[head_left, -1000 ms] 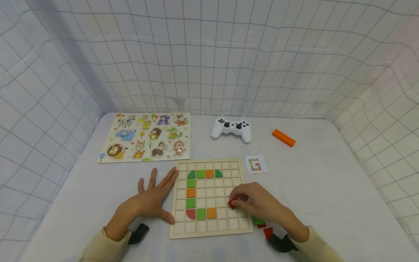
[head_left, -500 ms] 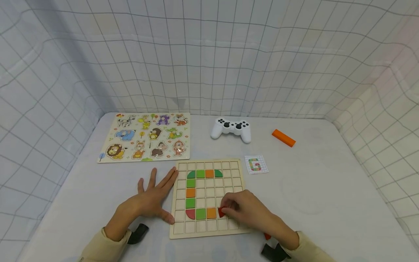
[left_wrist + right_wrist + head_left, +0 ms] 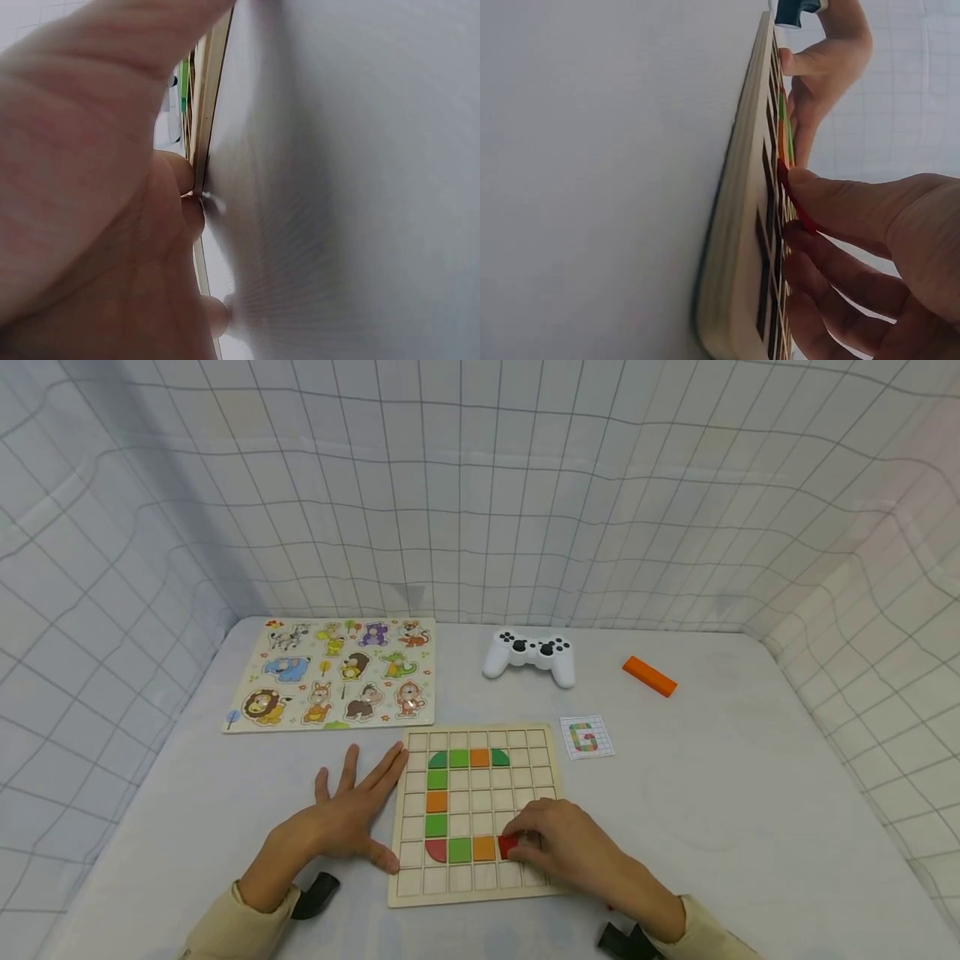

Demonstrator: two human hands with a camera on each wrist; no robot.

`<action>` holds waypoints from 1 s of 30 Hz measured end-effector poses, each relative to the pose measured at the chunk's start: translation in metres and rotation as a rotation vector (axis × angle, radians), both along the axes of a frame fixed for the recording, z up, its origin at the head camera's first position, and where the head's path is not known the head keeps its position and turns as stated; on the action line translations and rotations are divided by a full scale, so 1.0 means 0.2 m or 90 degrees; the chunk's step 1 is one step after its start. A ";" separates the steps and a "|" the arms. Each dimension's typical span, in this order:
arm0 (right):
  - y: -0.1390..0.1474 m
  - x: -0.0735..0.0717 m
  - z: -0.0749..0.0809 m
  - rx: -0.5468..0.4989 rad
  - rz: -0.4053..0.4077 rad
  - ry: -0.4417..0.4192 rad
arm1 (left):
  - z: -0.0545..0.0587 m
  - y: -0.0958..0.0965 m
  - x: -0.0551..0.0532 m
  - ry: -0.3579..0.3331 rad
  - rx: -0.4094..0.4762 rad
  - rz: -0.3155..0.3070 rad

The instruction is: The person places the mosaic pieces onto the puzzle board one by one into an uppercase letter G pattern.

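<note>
A wooden grid board lies flat on the white table. Green, orange and red tiles on it form an open C-like outline, with dark green quarter-rounds at the top corners and a red quarter-round at bottom left. My left hand, fingers spread, touches the board's left edge. Thumb and fingers of my right hand pinch a red tile at the bottom row, just right of an orange square. In the right wrist view the red tile stands slightly tilted against the grid; its full shape is partly hidden.
Behind the board lie an animal puzzle at left and a white game controller. A small pattern card sits to the right, and an orange bar farther back. The right forearm hides most of the loose tiles.
My right hand has moved left and down over the board with the red tile, bringing it to the cell beside the orange square, where it now lies flatter. The left hand stays still.
</note>
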State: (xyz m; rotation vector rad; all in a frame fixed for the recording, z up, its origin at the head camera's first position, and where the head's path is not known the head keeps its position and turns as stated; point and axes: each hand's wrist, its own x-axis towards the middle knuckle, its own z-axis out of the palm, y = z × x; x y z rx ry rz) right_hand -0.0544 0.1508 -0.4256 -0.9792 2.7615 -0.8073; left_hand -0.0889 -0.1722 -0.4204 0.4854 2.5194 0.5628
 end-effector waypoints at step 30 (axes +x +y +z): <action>0.09 0.01 0.05 0.070 -0.016 0.027 | 0.01 0.00 0.00 -0.002 0.004 -0.006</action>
